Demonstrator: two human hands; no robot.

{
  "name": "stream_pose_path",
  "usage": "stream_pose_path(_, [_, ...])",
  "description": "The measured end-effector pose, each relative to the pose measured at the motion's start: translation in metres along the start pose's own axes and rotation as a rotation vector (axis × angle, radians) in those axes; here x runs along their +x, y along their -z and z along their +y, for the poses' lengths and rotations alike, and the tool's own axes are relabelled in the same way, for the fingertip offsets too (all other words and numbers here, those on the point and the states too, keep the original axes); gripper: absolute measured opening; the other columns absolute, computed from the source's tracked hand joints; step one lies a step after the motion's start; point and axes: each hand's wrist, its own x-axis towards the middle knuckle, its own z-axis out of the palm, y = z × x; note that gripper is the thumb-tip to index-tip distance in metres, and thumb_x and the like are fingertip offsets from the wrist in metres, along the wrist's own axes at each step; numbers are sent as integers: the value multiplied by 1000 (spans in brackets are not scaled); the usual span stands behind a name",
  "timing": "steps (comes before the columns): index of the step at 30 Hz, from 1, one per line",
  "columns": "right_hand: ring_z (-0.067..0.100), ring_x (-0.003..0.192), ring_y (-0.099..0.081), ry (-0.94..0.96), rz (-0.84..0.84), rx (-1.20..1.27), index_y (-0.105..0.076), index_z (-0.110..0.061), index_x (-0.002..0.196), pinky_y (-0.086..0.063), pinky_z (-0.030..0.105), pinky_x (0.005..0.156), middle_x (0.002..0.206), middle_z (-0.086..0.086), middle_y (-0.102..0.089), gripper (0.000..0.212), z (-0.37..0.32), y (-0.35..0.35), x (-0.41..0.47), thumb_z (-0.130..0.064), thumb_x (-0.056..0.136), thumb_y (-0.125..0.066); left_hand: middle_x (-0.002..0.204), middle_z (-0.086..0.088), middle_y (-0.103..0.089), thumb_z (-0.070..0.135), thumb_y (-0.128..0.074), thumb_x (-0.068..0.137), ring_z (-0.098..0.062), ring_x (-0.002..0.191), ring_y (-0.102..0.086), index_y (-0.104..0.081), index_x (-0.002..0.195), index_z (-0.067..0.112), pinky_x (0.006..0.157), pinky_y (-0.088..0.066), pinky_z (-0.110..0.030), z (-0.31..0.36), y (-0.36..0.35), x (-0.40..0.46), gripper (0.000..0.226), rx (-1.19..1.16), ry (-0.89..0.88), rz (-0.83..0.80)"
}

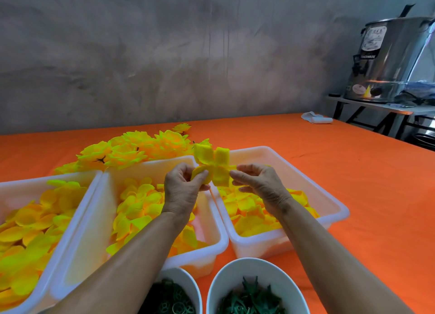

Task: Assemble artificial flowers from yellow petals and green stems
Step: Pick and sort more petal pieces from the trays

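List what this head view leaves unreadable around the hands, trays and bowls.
- Stem, if any, under the petal piece: hidden by the left hand and right hand.
- Left tray and both bowls: cut off by the frame edges.
- Green parts in the bowls: shapes too blurred to tell apart.
- Label on the metal urn: too small to read.

we have just one view, from a camera on the person's head. it looks forward and down over an orange table (353, 172), close to the left hand (181, 186) and right hand (259, 184). white bowls (235, 273) sit nearest us, and a grey wall (164, 54) stands far behind.
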Motion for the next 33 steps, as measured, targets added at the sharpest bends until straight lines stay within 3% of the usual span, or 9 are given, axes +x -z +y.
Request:
stream_pose_path(3, [10, 68, -67, -79, -183, -68, -70, -12, 88, -51, 19, 57, 78, 4, -70, 12, 1, -1, -3, -19, 79, -72, 69, -11, -54, -2, -66, 82, -23, 65, -60, -53, 74, 3, 55, -54, -18, 4, -2, -2, 17, -119, 58, -14])
stream_pose_path(8, [11, 83, -61, -76, -57, -78, -63, -13, 106, -48, 24, 68, 90, -1, -65, 21, 1, 1, 2, -21, 86, -64, 76, -14, -54, -5, -63, 83, -21, 69, -62, -54, 78, 0, 61, -57, -23, 9, -3, -4, 11, -263, 127, -137])
stream_pose_path(12, [12, 72, -68, -57, -233, 112, -67, -10, 92, -54, 24, 67, 79, -1, -71, 10, 0, 1, 0, -12, 83, -62, 75, -13, -59, -5, -62, 84, -19, 69, -63, -54, 82, -1, 61, -58, -24, 9, -1, -5, 9, -259, 140, -151])
stream_pose_path(15, [8, 56, -63, -33, -133, 99, -67, -9, 79, -52, 19, 56, 62, -3, -67, 3, -1, 1, 0, -7, 81, -66, 79, -10, -64, -8, -62, 82, -19, 71, -64, -57, 92, 0, 61, -59, -27, 9, -1, -5, 14, -262, 139, -193])
stream_pose_path(19, [3, 39, -52, 27, 26, -106, -57, -8, 65, -43, 18, 42, 45, -5, -56, 22, 3, 1, 1, 2, 81, -67, 72, -10, -61, -15, -61, 79, -17, 62, -61, -55, 83, 5, 57, -58, -29, 10, -4, -10, 22, -190, 133, -301])
stream_pose_path(22, [4, 33, -47, 83, 112, -230, -53, -9, 62, -39, 19, 37, 45, 3, -52, 25, 8, -4, 4, 3, 81, -65, 71, -12, -58, -15, -61, 80, -17, 60, -59, -51, 82, 1, 57, -58, -30, 10, -5, -11, 19, -147, 122, -332])
stream_pose_path(25, [8, 34, -43, 129, 143, -257, -52, -10, 59, -37, 22, 39, 47, 6, -50, 27, 8, -7, 5, 0, 79, -67, 77, -14, -60, -13, -60, 82, -16, 62, -62, -54, 95, -6, 56, -58, -29, 10, -3, -11, 16, -153, 120, -312])
stream_pose_path(29, [6, 37, -43, 145, 69, -126, -51, -12, 59, -36, 19, 40, 42, -3, -50, 30, 8, -5, 2, 1, 79, -69, 90, -14, -65, -6, -60, 86, -17, 61, -68, -58, 100, 7, 55, -58, -29, 12, -2, -11, 19, -156, 139, -265])
stream_pose_path(33, [4, 44, -55, 71, -94, 31, -60, -12, 78, -43, 16, 45, 53, -6, -62, 13, 4, -4, -1, -1, 84, -64, 92, -16, -67, 2, -59, 89, -19, 62, -69, -56, 105, 11, 54, -57, -27, 11, 0, -9, 18, -143, 167, -254])
